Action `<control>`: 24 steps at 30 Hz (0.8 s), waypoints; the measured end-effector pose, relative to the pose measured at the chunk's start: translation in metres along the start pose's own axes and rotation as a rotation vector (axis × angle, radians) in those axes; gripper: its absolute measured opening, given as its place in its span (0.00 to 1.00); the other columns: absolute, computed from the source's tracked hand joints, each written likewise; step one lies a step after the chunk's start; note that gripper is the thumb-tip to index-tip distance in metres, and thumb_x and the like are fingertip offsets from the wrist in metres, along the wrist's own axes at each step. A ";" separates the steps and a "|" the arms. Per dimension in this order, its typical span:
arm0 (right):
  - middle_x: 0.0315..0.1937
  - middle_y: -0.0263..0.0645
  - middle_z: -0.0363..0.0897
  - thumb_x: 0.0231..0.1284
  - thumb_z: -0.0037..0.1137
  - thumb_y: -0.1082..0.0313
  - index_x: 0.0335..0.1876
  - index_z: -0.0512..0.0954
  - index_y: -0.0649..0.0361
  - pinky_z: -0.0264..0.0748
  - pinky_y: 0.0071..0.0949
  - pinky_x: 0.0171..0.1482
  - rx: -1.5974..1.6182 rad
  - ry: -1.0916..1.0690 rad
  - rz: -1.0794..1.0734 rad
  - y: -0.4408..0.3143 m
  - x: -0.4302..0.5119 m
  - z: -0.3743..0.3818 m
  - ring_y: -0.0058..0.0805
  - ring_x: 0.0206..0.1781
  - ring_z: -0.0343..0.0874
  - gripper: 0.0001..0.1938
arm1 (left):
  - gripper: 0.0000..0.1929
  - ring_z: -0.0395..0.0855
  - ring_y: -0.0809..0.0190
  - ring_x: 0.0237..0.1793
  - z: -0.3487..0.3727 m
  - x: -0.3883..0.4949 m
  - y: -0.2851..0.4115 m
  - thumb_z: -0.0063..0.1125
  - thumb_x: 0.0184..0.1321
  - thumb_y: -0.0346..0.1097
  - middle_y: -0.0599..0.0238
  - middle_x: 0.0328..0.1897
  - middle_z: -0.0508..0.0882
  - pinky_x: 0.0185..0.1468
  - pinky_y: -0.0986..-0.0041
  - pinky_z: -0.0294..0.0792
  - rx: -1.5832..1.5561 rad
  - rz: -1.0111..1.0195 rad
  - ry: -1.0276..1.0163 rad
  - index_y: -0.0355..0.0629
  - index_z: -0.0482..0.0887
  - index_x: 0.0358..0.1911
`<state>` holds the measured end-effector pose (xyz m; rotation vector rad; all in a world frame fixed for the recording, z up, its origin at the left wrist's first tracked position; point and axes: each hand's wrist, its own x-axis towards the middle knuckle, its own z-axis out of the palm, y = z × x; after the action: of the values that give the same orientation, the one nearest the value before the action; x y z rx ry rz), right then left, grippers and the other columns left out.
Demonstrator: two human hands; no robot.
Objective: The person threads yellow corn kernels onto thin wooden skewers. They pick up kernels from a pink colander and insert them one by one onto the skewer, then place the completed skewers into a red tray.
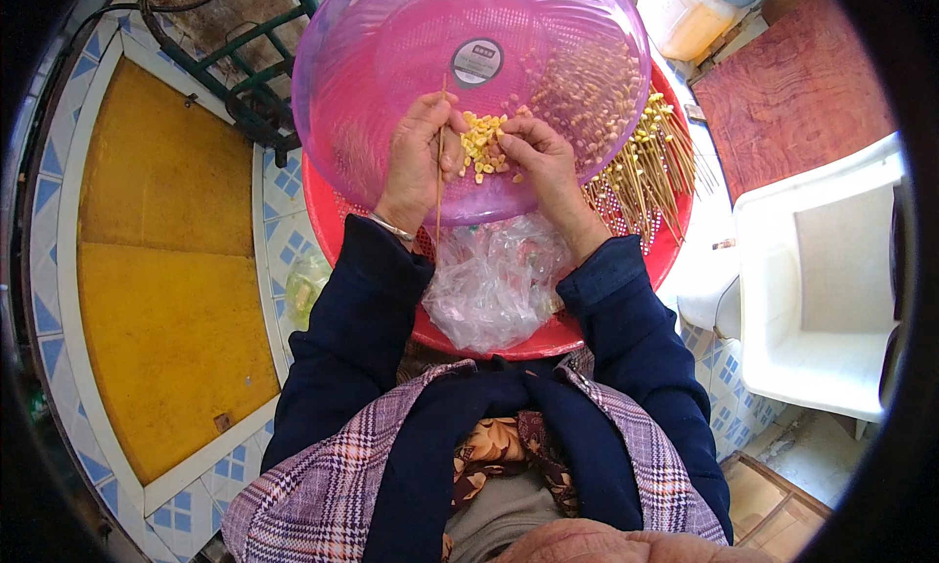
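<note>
My left hand [424, 145] grips a thin bamboo skewer [441, 159], which stands nearly lengthwise in the view. Beside it lies a small heap of yellow corn kernels [480, 143] in a translucent purple plastic basin [411, 31]. At the heap's right edge my right hand [541, 151] has thumb and fingertips drawn together among the kernels. Whether a kernel is pinched there cannot be made out. Many skewers [645, 174] with kernels on their tips lie at the right, partly under the purple basin, on a red perforated plastic basket [666, 258].
A crumpled clear plastic bag [499, 284] lies on the red basket near my body. Left are a yellow panel [172, 269] with a white frame and a green metal frame [235, 64]. A white plastic tub [814, 357] and a reddish wooden board [796, 97] stand right.
</note>
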<state>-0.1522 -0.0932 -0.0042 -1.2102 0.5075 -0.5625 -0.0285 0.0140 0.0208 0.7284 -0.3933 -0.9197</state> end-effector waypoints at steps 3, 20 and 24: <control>0.29 0.31 0.77 0.56 0.54 0.72 0.41 0.74 0.60 0.68 0.13 0.29 0.029 -0.006 0.002 -0.002 -0.001 0.000 0.16 0.27 0.74 0.08 | 0.09 0.63 0.76 0.10 0.000 0.000 0.004 0.42 0.64 0.37 0.69 0.25 0.77 0.12 0.83 0.55 0.027 0.101 0.041 0.43 0.74 0.41; 0.32 0.32 0.76 0.55 0.51 0.74 0.43 0.75 0.65 0.71 0.15 0.37 -0.168 -0.066 -0.013 0.010 -0.003 0.005 0.16 0.34 0.74 0.10 | 0.08 0.63 0.75 0.09 -0.001 0.002 0.014 0.44 0.63 0.34 0.66 0.23 0.77 0.11 0.85 0.55 0.045 -0.079 0.090 0.38 0.72 0.40; 0.31 0.33 0.76 0.58 0.50 0.72 0.42 0.74 0.65 0.71 0.15 0.34 -0.019 -0.039 0.023 0.003 0.000 0.000 0.16 0.32 0.74 0.09 | 0.08 0.66 0.74 0.09 0.010 -0.004 -0.008 0.42 0.63 0.33 0.65 0.23 0.77 0.11 0.84 0.56 0.215 -0.176 -0.033 0.37 0.72 0.40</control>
<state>-0.1522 -0.0928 -0.0070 -1.2300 0.4941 -0.5146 -0.0416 0.0103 0.0218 0.9570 -0.4668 -1.0668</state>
